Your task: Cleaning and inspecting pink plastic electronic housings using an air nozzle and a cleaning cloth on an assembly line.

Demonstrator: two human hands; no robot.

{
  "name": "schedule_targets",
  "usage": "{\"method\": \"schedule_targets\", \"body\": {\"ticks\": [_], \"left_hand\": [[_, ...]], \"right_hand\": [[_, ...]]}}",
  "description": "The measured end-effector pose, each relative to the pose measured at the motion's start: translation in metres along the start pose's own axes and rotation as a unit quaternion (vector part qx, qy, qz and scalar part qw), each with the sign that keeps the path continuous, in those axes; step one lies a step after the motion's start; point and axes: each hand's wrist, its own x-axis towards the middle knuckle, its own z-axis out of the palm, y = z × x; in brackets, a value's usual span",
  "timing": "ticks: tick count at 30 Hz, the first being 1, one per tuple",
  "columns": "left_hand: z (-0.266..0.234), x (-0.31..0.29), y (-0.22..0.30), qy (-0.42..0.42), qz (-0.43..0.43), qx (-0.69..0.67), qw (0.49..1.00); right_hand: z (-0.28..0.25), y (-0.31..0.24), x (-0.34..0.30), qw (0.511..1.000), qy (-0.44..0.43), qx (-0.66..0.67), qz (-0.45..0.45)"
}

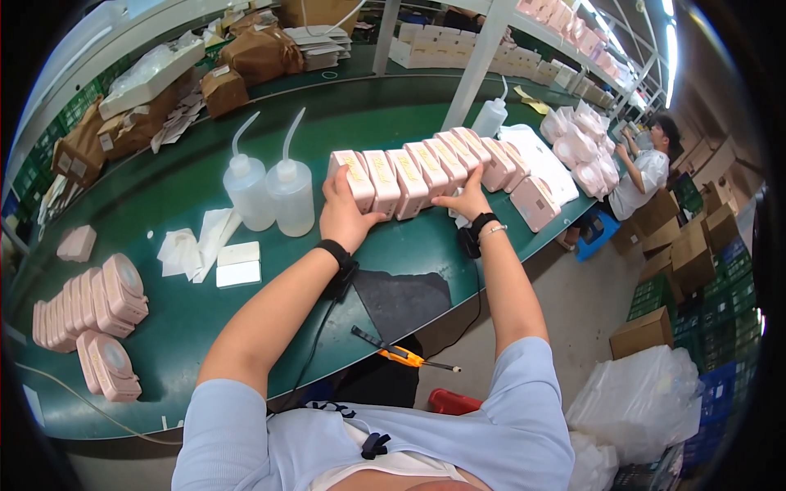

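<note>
A row of several pale pink box-shaped devices with gold lettering (409,176) stands upright on the green bench in front of me. At the row's left end, my left hand (348,214) presses its fingers and thumb around the end piece. My right hand (465,198) grips the row toward its right part, thumb on the near side. Together the hands squeeze the pieces side by side. More pink devices (501,168) continue past my right hand, and one pink device (535,203) lies tilted near the bench edge. Black bands circle both wrists.
Two clear squeeze bottles (291,200) stand left of the row, beside white tissues (196,245) and a small white box (238,264). Stacked pink devices (90,303) sit at left. An orange-handled tool (401,354) is at the near edge. A co-worker (647,168) sits at right.
</note>
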Motion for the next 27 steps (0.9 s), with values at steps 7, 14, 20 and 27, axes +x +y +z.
{"method": "schedule_targets", "body": {"ticks": [7,14,20,27], "left_hand": [[0.017,0.022,-0.008,0.037,-0.012,-0.008,0.999],[-0.004,0.007,-0.025,0.065,0.081,-0.047,0.993],[-0.099,-0.085,-0.018,-0.301,0.195,-0.081,0.930],[-0.322,-0.118,-0.011,-0.392,0.042,0.168,0.904]], "right_hand": [[0.007,-0.008,0.025,1.000,0.006,-0.005,-0.008],[0.010,-0.009,0.016,0.998,0.007,-0.054,-0.031],[-0.087,0.007,-0.081,0.993,-0.117,0.026,-0.010],[-0.127,0.034,-0.217,0.901,0.021,0.405,0.156]]}}
